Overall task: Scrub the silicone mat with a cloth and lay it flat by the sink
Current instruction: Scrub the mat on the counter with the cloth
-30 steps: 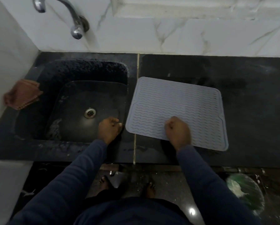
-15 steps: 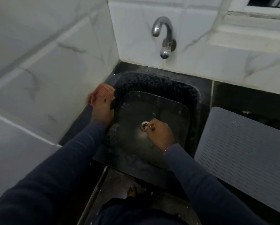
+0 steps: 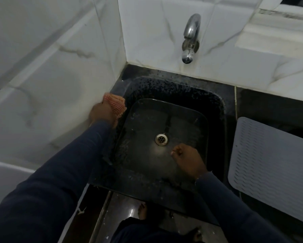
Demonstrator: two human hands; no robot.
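While the black sink (image 3: 173,88) fills mid-frame, the grey silicone mat (image 3: 270,163) lies flat on the table (image 3: 270,106) at right, beside it. Left hand (image 3: 101,114) grips the orange cloth (image 3: 114,103) at the sink's left rim; right hand (image 3: 187,159) hangs curled, holding nothing, below the drain (image 3: 161,139).

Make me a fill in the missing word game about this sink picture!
The left hand grips the orange ____ beside the sink.
The grey mat lies flat on the counter to the ____ of the sink.
The right hand is over the sink basin, near the round metal ____.
Missing words: cloth, right, drain.
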